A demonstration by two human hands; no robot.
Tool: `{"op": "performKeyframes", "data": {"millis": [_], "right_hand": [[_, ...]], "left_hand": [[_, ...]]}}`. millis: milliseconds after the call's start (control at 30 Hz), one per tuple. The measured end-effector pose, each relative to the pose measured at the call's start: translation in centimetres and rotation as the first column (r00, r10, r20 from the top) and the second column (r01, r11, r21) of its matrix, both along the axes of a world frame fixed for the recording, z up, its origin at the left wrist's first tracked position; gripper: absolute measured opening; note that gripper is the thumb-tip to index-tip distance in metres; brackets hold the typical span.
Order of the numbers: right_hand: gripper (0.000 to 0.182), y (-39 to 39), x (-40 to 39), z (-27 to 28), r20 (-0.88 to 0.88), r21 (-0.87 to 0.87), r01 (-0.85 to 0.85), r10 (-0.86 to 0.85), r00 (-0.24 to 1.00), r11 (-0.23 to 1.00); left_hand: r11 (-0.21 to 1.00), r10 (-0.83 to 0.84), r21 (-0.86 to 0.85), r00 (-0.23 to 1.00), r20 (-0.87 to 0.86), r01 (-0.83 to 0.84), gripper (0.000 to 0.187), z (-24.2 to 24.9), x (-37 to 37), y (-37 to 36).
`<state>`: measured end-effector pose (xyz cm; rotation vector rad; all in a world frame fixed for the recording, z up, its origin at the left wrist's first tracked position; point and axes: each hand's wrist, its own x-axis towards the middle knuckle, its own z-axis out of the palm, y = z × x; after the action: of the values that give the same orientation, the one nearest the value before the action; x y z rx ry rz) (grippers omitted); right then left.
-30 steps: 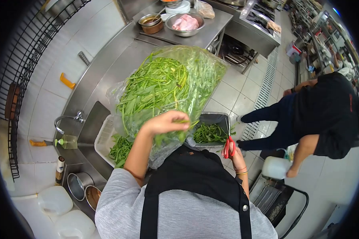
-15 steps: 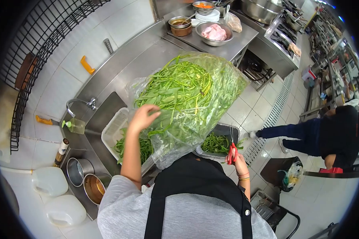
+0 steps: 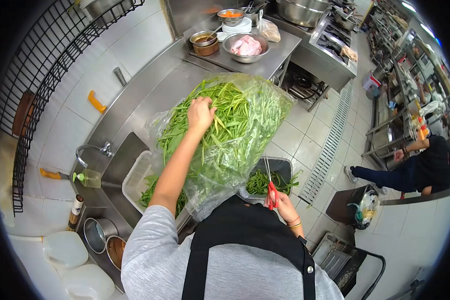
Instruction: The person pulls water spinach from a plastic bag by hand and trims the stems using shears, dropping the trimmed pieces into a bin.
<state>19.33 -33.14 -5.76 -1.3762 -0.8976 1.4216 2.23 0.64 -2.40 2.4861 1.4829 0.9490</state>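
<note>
A clear plastic bag point(image 3: 272, 107) heaped with long-stemmed leafy greens point(image 3: 230, 102), which look like water spinach, lies in front of me across the sink edge. My left hand point(image 3: 201, 115) is on top of the heap, its fingers curled down around some stems; the fingertips are partly hidden. My right hand point(image 3: 286, 206) grips red-handled scissors point(image 3: 272, 194), blades pointing up and away from me. Beyond the scissors, a dark tub point(image 3: 284, 167) holds more greens. Left of the bag, a white plastic basket point(image 3: 136, 176) in the sink also holds greens, beneath my left forearm.
The steel sink point(image 3: 116, 165) has a tap point(image 3: 92, 149) and a soap bottle point(image 3: 90, 178). Metal pots point(image 3: 99, 232) stand at lower left. A bowl of raw meat point(image 3: 246, 47) is on the back counter. A bin point(image 3: 347, 207) and another person point(image 3: 430, 165) are at right.
My left hand has moved up and right from the bag's near left side onto the greens. The scissors remain in my right hand. The view has shifted, and the other person has changed pose.
</note>
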Motion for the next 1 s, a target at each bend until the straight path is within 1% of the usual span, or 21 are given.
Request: {"op": "performKeyframes", "data": {"millis": [100, 133, 167, 233, 300, 333, 367, 433, 467, 500, 533, 567, 600, 633, 700, 733, 767, 833, 900, 967, 1000], "right_hand": [[0.038, 0.7, -0.5, -0.3, -0.023, 0.041, 0.005, -0.004, 1.000, 0.999], [0.034, 1.5, -0.8, 0.6, -0.060, 0.023, 0.089, -0.088, 0.994, 0.996], [0.031, 2.4, -1.0, 1.3, -0.096, 0.002, 0.173, -0.172, 0.980, 0.985], [0.026, 5.6, -1.0, 0.3, -0.074, 0.042, 0.347, -0.343, 0.936, 0.937], [0.033, 10.2, -0.5, -0.7, 0.125, 0.189, 0.464, -0.490, 0.863, 0.866], [0.040, 12.5, -0.3, -0.6, 0.336, 0.256, 0.501, -0.563, 0.755, 0.826], [0.048, 14.6, -0.2, -0.4, 0.520, 0.333, 0.517, -0.611, 0.598, 0.789], [0.048, 17.8, -0.4, -1.3, 0.521, 0.366, 0.524, -0.636, 0.569, 0.769], [0.049, 19.1, -0.5, -1.8, 0.520, 0.398, 0.533, -0.662, 0.539, 0.747], [0.049, 19.9, -0.2, -2.6, 0.518, 0.401, 0.528, -0.661, 0.543, 0.748], [0.049, 20.4, 0.2, -3.4, 0.508, 0.329, 0.488, -0.587, 0.630, 0.808], [0.048, 20.6, 0.5, -4.2, 0.491, 0.253, 0.438, -0.504, 0.710, 0.863], [0.042, 20.7, 0.7, -4.4, 0.451, 0.290, 0.428, -0.517, 0.728, 0.856], [0.042, 20.8, 1.0, -4.5, 0.455, 0.290, 0.417, -0.508, 0.732, 0.861], [0.038, 20.6, 1.5, -4.7, 0.108, 0.259, 0.407, -0.445, 0.889, 0.876], [0.037, 19.4, 1.0, -1.3, -0.177, 0.124, 0.364, -0.341, 0.923, 0.923], [0.037, 18.8, 1.2, -1.6, -0.173, 0.123, 0.361, -0.338, 0.925, 0.924], [0.038, 17.6, 1.7, -1.6, -0.304, 0.274, 0.327, -0.241, 0.922, 0.905], [0.043, 17.1, 1.5, -1.5, -0.324, 0.281, 0.307, -0.211, 0.922, 0.909], [0.050, 17.2, 0.9, -1.4, -0.054, 0.290, 0.354, -0.354, 0.934, 0.889], [0.057, 17.8, 1.0, -2.2, -0.046, 0.279, 0.401, -0.405, 0.913, 0.873]], "left_hand": [[0.998, -0.051, 0.041, 0.998, -0.036, 0.053, 0.031, 2.6, 0.1, -1.1], [0.994, -0.083, 0.065, 0.995, -0.056, 0.086, 0.033, 3.1, 0.3, -2.2], [0.990, -0.140, 0.005, 0.987, -0.073, 0.141, 0.029, 3.4, 0.4, -3.4], [0.953, -0.267, -0.163, 0.962, -0.054, 0.256, 0.025, 2.4, 1.0, -6.2], [0.928, -0.345, -0.163, 0.938, -0.039, 0.334, 0.018, 1.2, 1.6, -9.3], [0.928, -0.346, -0.163, 0.938, -0.036, 0.336, 0.018, 0.1, 1.9, -9.9], [0.938, -0.329, -0.134, 0.942, -0.063, 0.318, 0.015, -1.5, 2.2, -10.2], [0.950, -0.305, -0.100, 0.948, -0.089, 0.296, 0.013, -2.3, 2.6, -11.4], [0.946, -0.316, -0.077, 0.949, -0.001, 0.315, 0.011, -2.2, 2.9, -12.0], [0.942, -0.325, -0.053, 0.942, 0.087, 0.330, 0.009, -2.1, 3.1, -12.6], [0.934, -0.343, -0.047, 0.926, 0.159, 0.354, 0.008, -2.3, 3.4, -13.0], [0.937, -0.333, -0.050, 0.929, 0.159, 0.344, 0.008, -2.6, 3.7, -13.6], [0.945, -0.269, -0.115, 0.926, 0.265, 0.308, 0.009, -2.7, 4.1, -14.3], [0.944, -0.196, -0.179, 0.909, 0.367, 0.276, 0.009, -2.9, 4.5, -14.7], [0.945, -0.161, -0.201, 0.901, 0.402, 0.259, 0.011, -2.8, 4.8, -15.3], [0.937, -0.134, -0.241, 0.896, 0.424, 0.254, 0.013, -2.5, 4.8, -15.4], [0.927, -0.108, -0.279, 0.889, 0.444, 0.252, 0.014, -2.2, 4.9, -15.4], [0.933, -0.088, -0.267, 0.874, 0.477, 0.240, 0.017, -1.8, 4.8, -14.8], [0.911, -0.060, -0.330, 0.871, 0.487, 0.247, 0.018, -1.4, 4.8, -14.8], [0.938, -0.057, -0.280, 0.886, 0.460, 0.206, 0.018, -1.8, 4.9, -15.0], [0.941, -0.064, -0.270, 0.891, 0.449, 0.204, 0.018, -1.4, 5.0, -15.1]]}}
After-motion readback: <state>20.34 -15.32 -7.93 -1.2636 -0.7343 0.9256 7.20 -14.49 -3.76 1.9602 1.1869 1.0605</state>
